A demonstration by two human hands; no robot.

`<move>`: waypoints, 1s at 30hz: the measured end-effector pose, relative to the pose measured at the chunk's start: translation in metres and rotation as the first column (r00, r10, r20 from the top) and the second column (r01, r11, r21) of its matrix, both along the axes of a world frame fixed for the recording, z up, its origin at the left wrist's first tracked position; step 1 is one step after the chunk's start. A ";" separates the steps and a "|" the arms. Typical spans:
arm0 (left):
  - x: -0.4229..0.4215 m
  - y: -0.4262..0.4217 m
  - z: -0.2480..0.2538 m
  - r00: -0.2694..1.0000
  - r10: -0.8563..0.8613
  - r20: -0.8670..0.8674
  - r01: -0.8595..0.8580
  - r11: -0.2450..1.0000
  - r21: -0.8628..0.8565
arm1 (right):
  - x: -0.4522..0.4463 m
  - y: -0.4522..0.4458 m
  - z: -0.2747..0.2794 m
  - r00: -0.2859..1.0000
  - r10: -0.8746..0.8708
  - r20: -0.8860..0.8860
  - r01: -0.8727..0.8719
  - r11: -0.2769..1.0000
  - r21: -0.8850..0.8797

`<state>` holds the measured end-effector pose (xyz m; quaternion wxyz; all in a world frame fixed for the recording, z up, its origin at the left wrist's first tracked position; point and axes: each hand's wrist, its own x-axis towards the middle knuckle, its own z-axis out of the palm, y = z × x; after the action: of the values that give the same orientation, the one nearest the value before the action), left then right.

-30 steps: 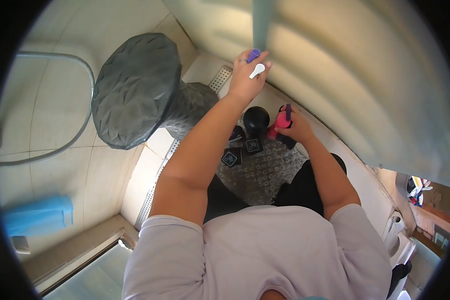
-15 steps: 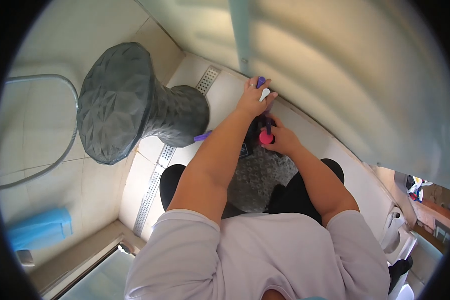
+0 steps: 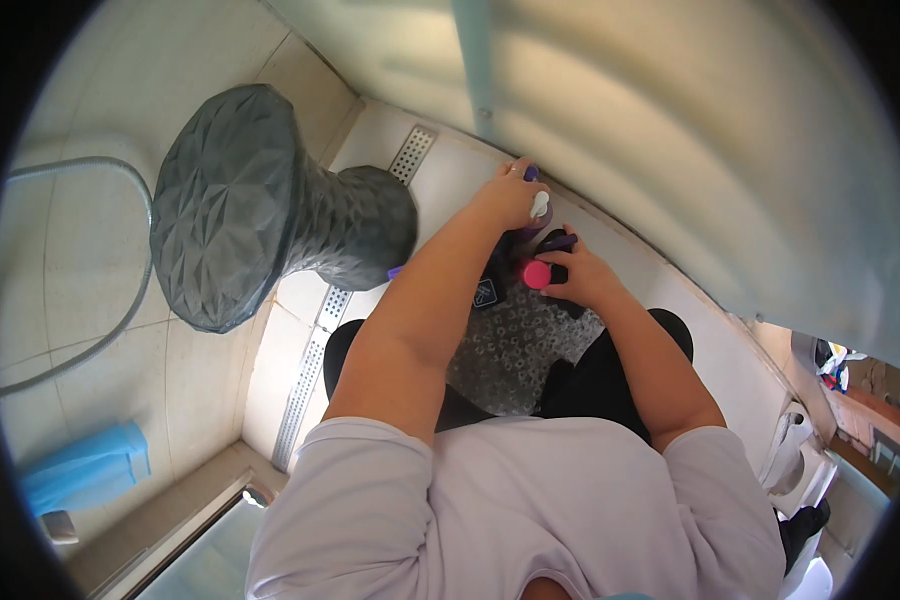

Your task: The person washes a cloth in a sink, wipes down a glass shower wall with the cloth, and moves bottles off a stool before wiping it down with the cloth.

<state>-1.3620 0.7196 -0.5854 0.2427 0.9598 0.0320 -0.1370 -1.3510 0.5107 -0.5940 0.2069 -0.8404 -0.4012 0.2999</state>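
My left hand (image 3: 511, 196) is closed around something with a purple part (image 3: 531, 174) and a white part (image 3: 540, 204), near the base of the curtain. Just to its lower right, my right hand (image 3: 577, 273) has its fingers wrapped by a pink-topped item (image 3: 537, 274) and a dark purple item (image 3: 558, 243). Between and below the hands, black square-topped containers (image 3: 485, 293) stand on a clear bumpy surface (image 3: 515, 350). My left forearm and hand hide part of that group. The lower parts of the held items are hidden.
A grey faceted stool (image 3: 230, 210) lies on its side at the left. Beside it runs a perforated drain strip (image 3: 300, 390). A grey hose (image 3: 140, 300) and a blue cloth (image 3: 90, 468) are at the far left. A pale curtain (image 3: 690, 150) hangs at the upper right.
My left hand has come down toward the containers with its purple and white items. My right hand has shifted left and down, and the dark purple item in it now leans sideways.
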 end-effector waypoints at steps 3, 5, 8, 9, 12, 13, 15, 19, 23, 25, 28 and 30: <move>-0.005 0.006 -0.008 0.999 -0.023 0.050 0.022 1.000 0.018 | 0.003 0.001 0.016 0.998 -0.020 -0.065 0.015 0.997 -0.076; -0.010 0.009 -0.007 1.000 -0.023 0.014 0.022 0.999 0.038 | 0.004 0.003 0.023 0.995 -0.045 -0.086 0.035 0.993 -0.113; -0.014 0.009 -0.001 1.000 0.002 -0.017 -0.001 0.999 0.049 | 0.003 0.002 0.032 0.996 -0.065 -0.055 0.056 0.987 -0.148; -0.014 0.010 0.000 1.000 0.015 -0.023 -0.014 0.999 0.051 | 0.004 0.001 0.039 0.997 -0.071 -0.038 0.064 0.983 -0.173; -0.019 0.011 0.005 0.997 0.078 0.017 -0.078 0.997 0.019 | 0.010 -0.015 0.046 0.997 -0.065 -0.029 0.062 0.993 -0.100; -0.022 0.010 0.012 0.993 0.095 0.070 -0.095 0.995 0.004 | 0.012 -0.017 0.053 0.998 -0.055 -0.032 0.054 0.997 -0.048; -0.033 0.010 0.031 0.972 0.148 0.180 -0.149 0.989 -0.010 | 0.014 -0.012 0.093 0.979 -0.153 -0.132 0.129 0.977 -0.171; -0.071 -0.003 0.077 0.967 0.236 0.098 -0.118 0.751 -0.650 | 0.010 0.018 0.158 0.947 -0.124 -0.296 0.198 0.951 0.238; -0.130 0.002 0.146 0.982 0.184 -0.042 -0.074 0.174 -0.982 | -0.010 0.077 0.231 0.913 0.123 -0.388 0.205 0.686 0.699; -0.152 0.020 0.185 0.894 0.414 0.172 0.075 0.239 -0.968 | -0.014 0.108 0.258 0.935 0.196 -0.295 0.128 0.592 0.796; -0.174 0.056 0.237 0.636 0.711 0.300 -0.011 0.397 -0.918 | -0.024 0.156 0.283 0.946 0.248 -0.208 0.081 0.439 0.895; -0.186 0.071 0.266 0.473 0.805 0.358 0.093 0.358 -0.929 | -0.031 0.192 0.294 0.964 0.259 -0.054 -0.026 0.296 0.955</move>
<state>-1.5478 0.7910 -0.3194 0.7024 0.5962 0.0914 0.3780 -1.3819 0.7025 -0.3004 0.6713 -0.4844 -0.5508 0.1061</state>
